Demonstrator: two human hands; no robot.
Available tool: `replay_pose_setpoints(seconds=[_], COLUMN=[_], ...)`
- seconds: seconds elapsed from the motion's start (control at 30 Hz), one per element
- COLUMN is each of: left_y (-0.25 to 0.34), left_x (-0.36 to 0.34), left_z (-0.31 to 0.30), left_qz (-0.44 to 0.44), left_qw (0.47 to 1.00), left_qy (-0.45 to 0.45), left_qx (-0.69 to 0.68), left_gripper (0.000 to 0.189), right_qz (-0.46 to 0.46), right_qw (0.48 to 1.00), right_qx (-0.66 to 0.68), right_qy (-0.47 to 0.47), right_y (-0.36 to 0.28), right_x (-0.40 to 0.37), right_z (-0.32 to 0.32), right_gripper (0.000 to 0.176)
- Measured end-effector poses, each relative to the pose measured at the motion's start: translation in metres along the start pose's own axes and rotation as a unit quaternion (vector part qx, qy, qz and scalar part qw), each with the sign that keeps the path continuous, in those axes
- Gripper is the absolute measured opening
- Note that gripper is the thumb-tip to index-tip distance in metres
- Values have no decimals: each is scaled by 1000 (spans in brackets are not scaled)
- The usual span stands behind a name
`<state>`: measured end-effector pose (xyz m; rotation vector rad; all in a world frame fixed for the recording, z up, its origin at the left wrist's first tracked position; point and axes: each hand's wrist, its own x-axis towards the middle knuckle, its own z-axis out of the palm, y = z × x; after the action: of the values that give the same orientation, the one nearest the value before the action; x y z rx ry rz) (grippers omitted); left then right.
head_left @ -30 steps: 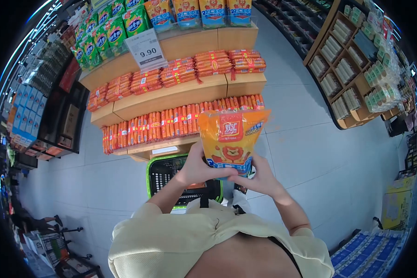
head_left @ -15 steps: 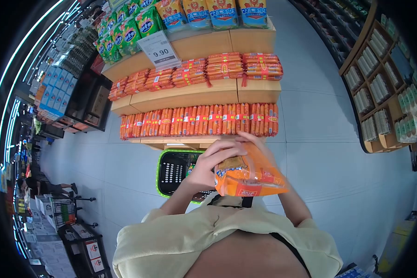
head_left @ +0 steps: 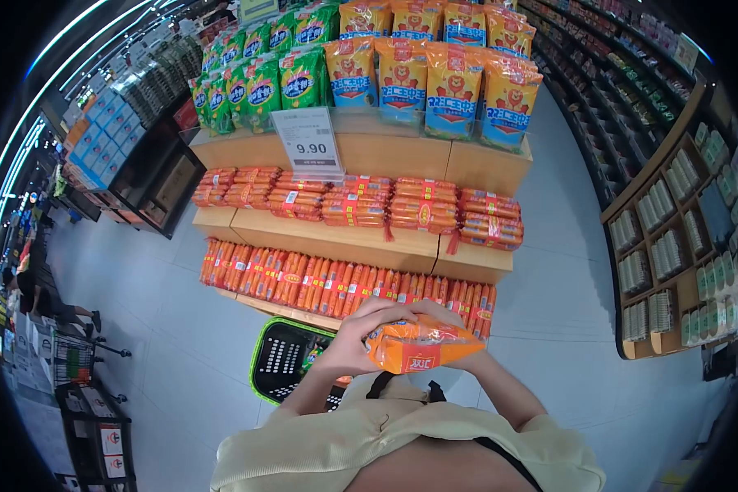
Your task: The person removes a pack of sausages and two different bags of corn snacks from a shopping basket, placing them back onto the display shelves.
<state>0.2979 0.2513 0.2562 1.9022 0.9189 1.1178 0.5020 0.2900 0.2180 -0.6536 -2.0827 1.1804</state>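
An orange plastic snack bag (head_left: 422, 344) with a red label is held in front of my chest, its end turned up toward me. My left hand (head_left: 357, 332) grips its left side, fingers bent over the top edge. Behind the bag's far side is my right hand (head_left: 440, 312), with some fingers showing and the rest hidden by the bag. Just beyond my hands stands a row of red-orange sausage packs (head_left: 320, 283) on the lowest display tier. Below my left forearm is a black shopping basket (head_left: 262, 361) with a green rim and a few packs inside.
A wooden tiered display (head_left: 328, 234) rises ahead, bearing green bags (head_left: 303, 78), orange-and-blue lion bags (head_left: 455, 94) and a 9.90 price sign (head_left: 307, 143). Shelving (head_left: 656, 246) stands at right. At left are blue boxes (head_left: 107, 131), a person (head_left: 49, 303) and a cart (head_left: 74, 361).
My view has tilted up, bringing more of the upper bags into sight. The orange bag has turned, showing its labelled end more squarely. Both hands stay on it.
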Motion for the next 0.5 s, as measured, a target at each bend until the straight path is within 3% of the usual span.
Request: replay_pose_setpoints(seconds=[0.1,0.2,0.27,0.33,0.4,0.47,0.5], left_y=[-25,-30,-47,-67,-75,-74,-80], left_x=[33,65,89,110,135,165,185], left_z=[-28,-64,-79,-95,-107,-110,-123], left_qz=[25,18,3,-20,14,83,88], left_qw=[999,996,997,992,992,958,958], left_qy=[24,41,66,90,106,256,256], left_qx=[12,83,50,-89,-73,-102,-91], left_gripper=[51,51,50,49,53,58,58], right_qz=[39,35,14,57,32,51,40], right_qw=[999,997,994,998,999,988,988], right_qx=[-32,-63,-104,24,-10,104,108], right_qy=[6,-15,15,17,18,104,103], right_y=[0,14,13,20,22,28,33], right_x=[43,88,118,148,182,216,246], right_z=[-16,-27,-35,-41,-54,-63,-71], right_gripper=[58,65,71,76,75,71,71])
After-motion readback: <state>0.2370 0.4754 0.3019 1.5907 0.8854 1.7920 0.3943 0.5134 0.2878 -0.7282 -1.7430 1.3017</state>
